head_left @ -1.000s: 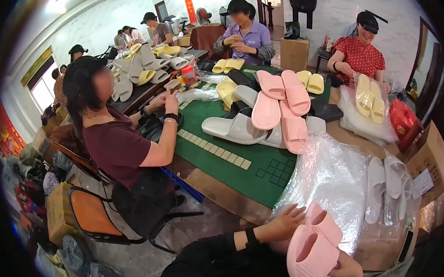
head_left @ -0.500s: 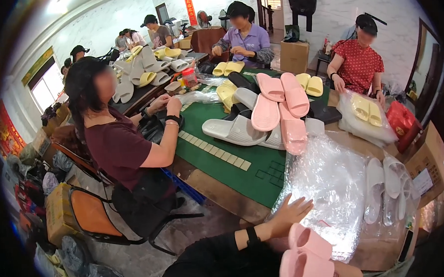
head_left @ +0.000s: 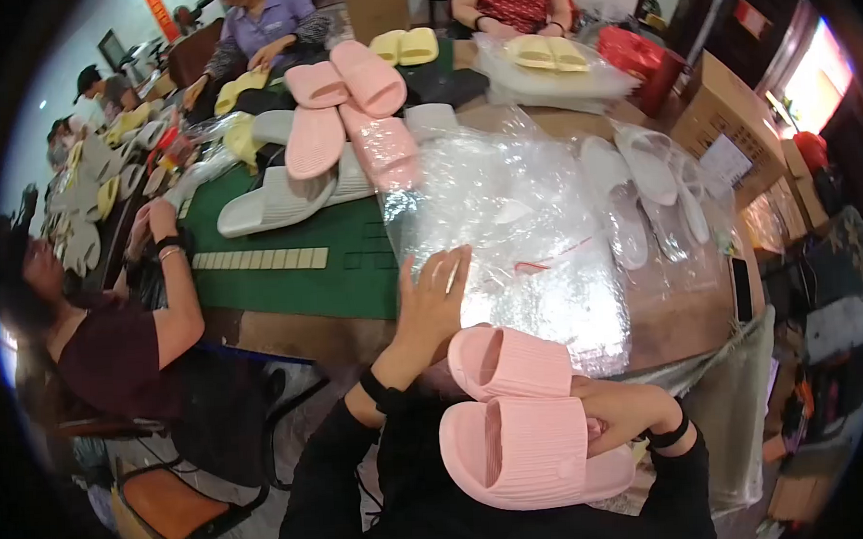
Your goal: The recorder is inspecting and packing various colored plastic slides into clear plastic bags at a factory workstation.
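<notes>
slippers [head_left: 516,451], a pink pair, are just my side of the clear plastic [head_left: 535,202]. my right hand [head_left: 635,410] grips both at the heel end, fingers partly hidden, probably to keep them paired. my left hand [head_left: 431,306] holds nothing, fingers loosely spread at the plastic's left edge; whether touching, i can't tell. a slipper pile [head_left: 315,142] sits at its far left.
</notes>
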Action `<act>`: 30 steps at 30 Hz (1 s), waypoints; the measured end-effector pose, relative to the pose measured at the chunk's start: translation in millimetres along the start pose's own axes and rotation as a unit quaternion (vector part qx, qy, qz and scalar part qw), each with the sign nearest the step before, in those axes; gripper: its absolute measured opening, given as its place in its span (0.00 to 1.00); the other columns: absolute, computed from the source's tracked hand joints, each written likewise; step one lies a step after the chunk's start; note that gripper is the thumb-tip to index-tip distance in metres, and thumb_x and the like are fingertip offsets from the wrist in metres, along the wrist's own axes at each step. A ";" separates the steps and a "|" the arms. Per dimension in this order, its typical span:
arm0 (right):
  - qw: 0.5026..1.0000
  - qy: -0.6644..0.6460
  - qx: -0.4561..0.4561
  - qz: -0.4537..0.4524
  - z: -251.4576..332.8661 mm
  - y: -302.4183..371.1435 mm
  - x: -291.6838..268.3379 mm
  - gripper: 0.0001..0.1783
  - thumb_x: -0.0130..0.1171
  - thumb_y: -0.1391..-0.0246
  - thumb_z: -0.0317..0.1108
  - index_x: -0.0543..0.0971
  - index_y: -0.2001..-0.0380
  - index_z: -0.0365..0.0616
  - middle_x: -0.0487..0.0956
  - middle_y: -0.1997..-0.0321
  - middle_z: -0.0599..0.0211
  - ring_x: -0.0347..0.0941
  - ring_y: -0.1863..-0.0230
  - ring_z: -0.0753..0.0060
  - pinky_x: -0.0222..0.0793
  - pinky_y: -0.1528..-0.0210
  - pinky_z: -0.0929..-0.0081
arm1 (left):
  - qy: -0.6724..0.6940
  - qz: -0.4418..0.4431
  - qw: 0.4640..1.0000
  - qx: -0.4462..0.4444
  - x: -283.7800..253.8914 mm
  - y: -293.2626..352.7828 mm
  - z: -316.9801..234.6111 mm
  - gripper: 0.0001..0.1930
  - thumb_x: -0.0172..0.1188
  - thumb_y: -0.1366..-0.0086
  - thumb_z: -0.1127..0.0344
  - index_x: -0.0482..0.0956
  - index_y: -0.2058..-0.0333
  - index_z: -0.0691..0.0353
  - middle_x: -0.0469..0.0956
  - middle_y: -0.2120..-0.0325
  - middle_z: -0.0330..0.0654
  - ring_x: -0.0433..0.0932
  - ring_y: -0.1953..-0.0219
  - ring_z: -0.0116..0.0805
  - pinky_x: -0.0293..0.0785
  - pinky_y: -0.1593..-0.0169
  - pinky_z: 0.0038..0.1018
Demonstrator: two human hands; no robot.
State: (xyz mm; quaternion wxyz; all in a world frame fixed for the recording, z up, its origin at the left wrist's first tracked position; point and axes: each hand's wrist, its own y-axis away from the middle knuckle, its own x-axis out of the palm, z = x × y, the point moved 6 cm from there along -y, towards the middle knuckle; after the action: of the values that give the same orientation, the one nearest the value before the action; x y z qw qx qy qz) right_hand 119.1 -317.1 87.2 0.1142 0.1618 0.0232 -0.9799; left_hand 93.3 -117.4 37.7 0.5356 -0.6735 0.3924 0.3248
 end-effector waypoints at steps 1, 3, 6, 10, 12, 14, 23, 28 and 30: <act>1.000 0.013 0.013 0.006 -3.1 2.9 2.0 0.38 0.68 0.59 0.37 0.68 0.43 0.41 0.67 0.39 0.54 0.58 0.37 0.51 0.50 0.35 0.57 | -0.015 0.008 1.000 -0.008 0.6 0.1 -1.3 0.42 0.63 0.50 0.55 0.57 0.37 0.64 0.66 0.48 0.45 0.64 0.44 0.40 0.49 0.38 0.47; 1.000 0.013 0.015 -0.015 0.2 7.4 3.5 0.38 0.68 0.59 0.37 0.67 0.42 0.41 0.66 0.39 0.55 0.58 0.36 0.51 0.50 0.35 0.58 | -0.032 0.020 0.999 0.001 6.3 3.8 -2.4 0.40 0.60 0.49 0.60 0.56 0.37 0.64 0.66 0.48 0.44 0.64 0.43 0.41 0.49 0.37 0.47; 0.999 0.040 0.009 -0.025 2.2 13.8 4.3 0.38 0.68 0.59 0.37 0.67 0.42 0.41 0.66 0.39 0.55 0.58 0.36 0.51 0.49 0.34 0.58 | -0.052 -0.007 0.999 0.003 13.3 6.4 0.9 0.33 0.54 0.48 0.72 0.62 0.40 0.62 0.68 0.49 0.44 0.64 0.44 0.42 0.53 0.39 0.45; 0.999 0.039 0.033 -0.019 -2.9 18.6 9.1 0.38 0.67 0.58 0.37 0.67 0.42 0.41 0.67 0.40 0.55 0.58 0.37 0.52 0.50 0.35 0.58 | -0.004 -0.022 0.999 0.037 19.6 9.0 5.2 0.17 0.54 0.45 0.72 0.77 0.55 0.60 0.75 0.55 0.45 0.70 0.48 0.42 0.62 0.44 0.44; 0.998 0.047 0.025 -0.025 1.8 16.8 8.4 0.37 0.67 0.58 0.37 0.68 0.43 0.41 0.68 0.41 0.56 0.59 0.37 0.52 0.50 0.35 0.58 | 0.026 -0.027 0.999 0.027 22.7 13.1 12.2 0.14 0.54 0.42 0.70 0.78 0.57 0.61 0.79 0.62 0.45 0.74 0.54 0.44 0.65 0.46 0.41; 0.998 0.056 0.017 -0.033 3.4 14.7 6.3 0.37 0.67 0.58 0.37 0.68 0.43 0.41 0.68 0.41 0.56 0.59 0.37 0.52 0.50 0.35 0.58 | 0.057 -0.031 0.998 -0.004 21.2 12.0 12.3 0.13 0.54 0.41 0.69 0.78 0.57 0.61 0.79 0.64 0.45 0.76 0.56 0.44 0.67 0.48 0.39; 0.980 0.152 -0.013 -0.130 17.3 -2.6 -13.0 0.24 0.64 0.58 0.36 0.74 0.58 0.33 0.72 0.57 0.47 0.67 0.52 0.47 0.65 0.50 0.63 | 0.297 0.004 0.931 -0.211 1.1 -3.9 32.2 0.13 0.51 0.34 0.65 0.78 0.56 0.66 0.80 0.65 0.52 0.80 0.63 0.44 0.74 0.59 0.33; 0.979 0.178 0.025 -0.095 12.3 2.0 -12.4 0.17 0.63 0.57 0.39 0.76 0.71 0.33 0.72 0.61 0.49 0.68 0.57 0.50 0.66 0.54 0.63 | 0.370 -0.046 0.899 -0.229 -5.8 -6.4 39.9 0.12 0.52 0.34 0.65 0.79 0.58 0.65 0.81 0.69 0.51 0.81 0.67 0.43 0.74 0.61 0.30; 0.982 0.155 0.050 -0.099 6.9 6.2 -11.9 0.17 0.63 0.56 0.40 0.76 0.75 0.33 0.72 0.63 0.49 0.69 0.58 0.50 0.66 0.55 0.62 | 0.320 -0.041 0.930 -0.177 -13.4 -10.0 29.8 0.12 0.52 0.34 0.65 0.79 0.57 0.64 0.81 0.70 0.50 0.80 0.68 0.44 0.74 0.63 0.32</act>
State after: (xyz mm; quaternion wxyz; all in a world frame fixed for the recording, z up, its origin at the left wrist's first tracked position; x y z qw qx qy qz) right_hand 129.4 -321.1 97.5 0.0034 0.3137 0.0079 -0.9495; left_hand 95.1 -84.7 47.4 0.2663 -0.8411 0.4514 0.1340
